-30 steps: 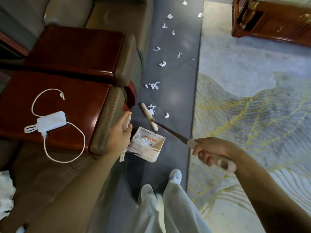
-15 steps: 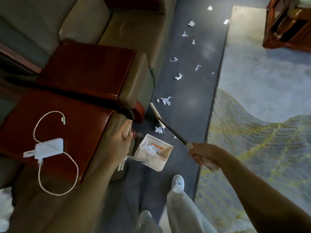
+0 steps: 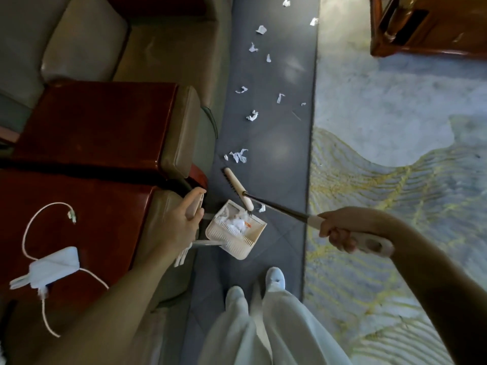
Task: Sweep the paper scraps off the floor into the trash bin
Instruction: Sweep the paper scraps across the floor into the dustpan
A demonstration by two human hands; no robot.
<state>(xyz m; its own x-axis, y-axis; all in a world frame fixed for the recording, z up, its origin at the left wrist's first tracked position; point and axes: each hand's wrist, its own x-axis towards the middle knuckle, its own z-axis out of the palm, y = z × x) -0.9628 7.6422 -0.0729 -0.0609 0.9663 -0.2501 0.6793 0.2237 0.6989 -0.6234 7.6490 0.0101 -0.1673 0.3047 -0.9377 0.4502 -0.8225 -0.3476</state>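
Observation:
My right hand (image 3: 342, 230) grips the cream handle of a broom (image 3: 238, 189) whose dark shaft runs left to a cream brush head at the mouth of the dustpan. My left hand (image 3: 181, 222) holds the upright cream handle of the white dustpan (image 3: 235, 241), which stands on the grey floor with white scraps inside. One small scrap (image 3: 261, 207) lies at the pan's lip. More paper scraps (image 3: 239, 155) are strewn up the grey floor strip ahead. No trash bin is in view.
A sofa with red-brown wooden armrests (image 3: 100, 127) borders the floor strip on the left; a white charger with cable (image 3: 54, 268) lies on the near one. A patterned rug (image 3: 395, 154) covers the right. A wooden cabinet (image 3: 427, 27) stands top right. My feet (image 3: 274, 279) are just behind the dustpan.
The broom head has drawn back to the dustpan's mouth, and the scraps that lay beside it are now in the pan. The view has shifted and tilted.

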